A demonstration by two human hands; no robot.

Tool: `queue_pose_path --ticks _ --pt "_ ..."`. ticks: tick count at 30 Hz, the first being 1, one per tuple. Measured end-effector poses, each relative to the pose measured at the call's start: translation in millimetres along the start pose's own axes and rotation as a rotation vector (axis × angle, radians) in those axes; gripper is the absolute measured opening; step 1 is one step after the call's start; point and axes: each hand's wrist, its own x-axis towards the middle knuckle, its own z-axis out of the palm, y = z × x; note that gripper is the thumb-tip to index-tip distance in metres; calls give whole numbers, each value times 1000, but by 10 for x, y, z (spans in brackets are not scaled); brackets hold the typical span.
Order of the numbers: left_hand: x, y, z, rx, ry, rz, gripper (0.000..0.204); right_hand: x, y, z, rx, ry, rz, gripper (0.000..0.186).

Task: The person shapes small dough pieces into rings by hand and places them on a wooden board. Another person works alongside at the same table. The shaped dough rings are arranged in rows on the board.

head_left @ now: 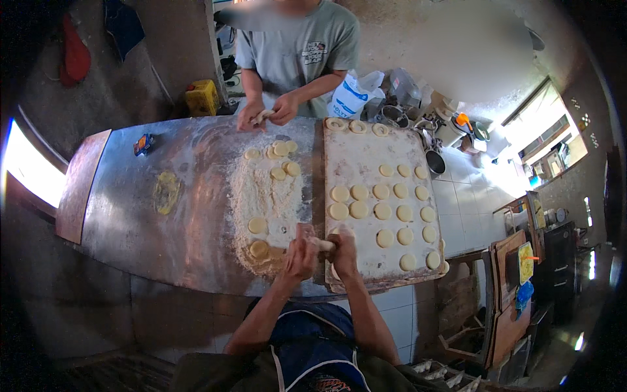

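At the near edge of the metal table, my left hand (302, 251) and my right hand (343, 253) are closed on a pale piece of dough (321, 244) between them. Its full shape is hidden by my fingers. Left of my left hand, two dough rounds (257, 225) sit in a patch of white flour (251, 186). Under and beyond my right hand lies a floured board (353, 258) bearing several flattened dough rounds (383, 212) in loose rows. Three dough rings (357, 127) line its far edge.
Across the table a co-worker's hands (268, 115) work a piece of dough, close to more dough rounds (281, 149). Farther left are a small blue box (144, 144) and a yellowish smear (167, 192). Pots (394, 116) and a white-and-blue sack (351, 96) stand beyond the board.
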Motion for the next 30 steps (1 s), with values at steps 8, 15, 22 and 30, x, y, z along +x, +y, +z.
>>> queue_pose_path --ticks 8,15,22,30 --pt "75 31 742 -648 35 -169 36 59 189 -601 -39 132 -214 58" --pt "-139 156 1153 -1195 123 -516 25 -50 319 -1015 -156 116 -157 75" --pt "-238 244 1390 -221 224 -271 23 -168 156 -1266 -429 43 -469 65" --pt "-326 29 1467 622 18 645 16 -448 -28 -1465 -674 -60 -393 58"
